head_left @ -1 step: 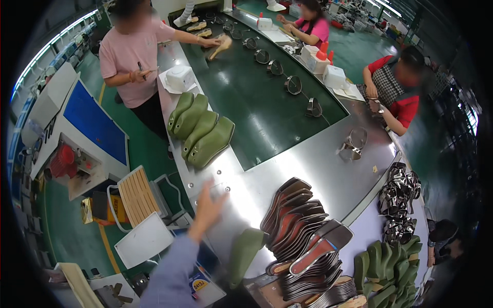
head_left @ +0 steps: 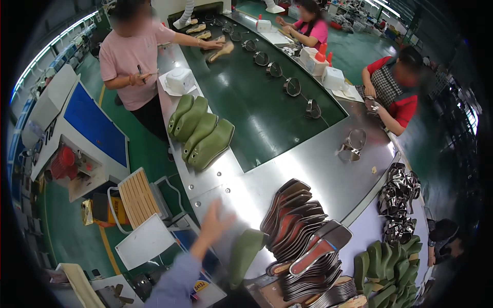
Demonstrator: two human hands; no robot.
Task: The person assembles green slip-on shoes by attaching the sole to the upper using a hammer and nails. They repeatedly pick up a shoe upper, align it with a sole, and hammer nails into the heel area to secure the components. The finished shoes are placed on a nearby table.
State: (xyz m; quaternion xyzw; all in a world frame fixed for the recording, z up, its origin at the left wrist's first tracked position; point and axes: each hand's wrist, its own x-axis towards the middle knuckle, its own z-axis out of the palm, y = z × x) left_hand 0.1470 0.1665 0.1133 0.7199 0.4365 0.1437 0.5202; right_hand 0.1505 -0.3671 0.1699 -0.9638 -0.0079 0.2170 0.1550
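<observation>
My left hand (head_left: 214,222) is raised over the near edge of the metal table (head_left: 318,169), open with fingers spread and blurred, and it holds nothing. A blue sleeve (head_left: 174,282) covers the forearm. Just right of the hand and below it, a green shoe last (head_left: 244,256) stands at the table's edge, apart from the fingers. Right of that lies a fanned stack of dark and reddish insoles (head_left: 303,231). My right hand is out of view.
Several green shoe lasts (head_left: 201,132) lie beside the dark green conveyor belt (head_left: 257,102), which carries metal clamps (head_left: 291,86). More green lasts (head_left: 390,264) and shiny shoe uppers (head_left: 398,197) lie at the right. Three people work around the belt. A wooden-slat cart (head_left: 137,197) stands left.
</observation>
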